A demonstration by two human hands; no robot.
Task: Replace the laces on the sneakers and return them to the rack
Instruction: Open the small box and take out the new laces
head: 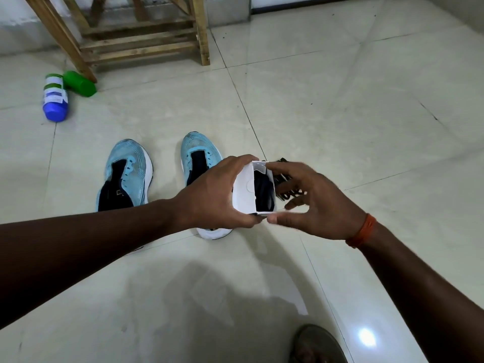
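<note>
Left hand half covers one sneaker; rack cropped above.

Glossy cream tiled floor spreads in front of a slatted wooden rack; a whitish wall stands behind it

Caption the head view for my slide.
Open white box held by left hand and right hand over laceless blue sneakers.

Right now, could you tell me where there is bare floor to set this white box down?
The tiles right of the right hand are bare, as is the floor between the sneakers and the foot. The gap between the two sneakers is narrow. Crowded: the bottles by the rack, and the dark tangle behind the right hand.
</note>
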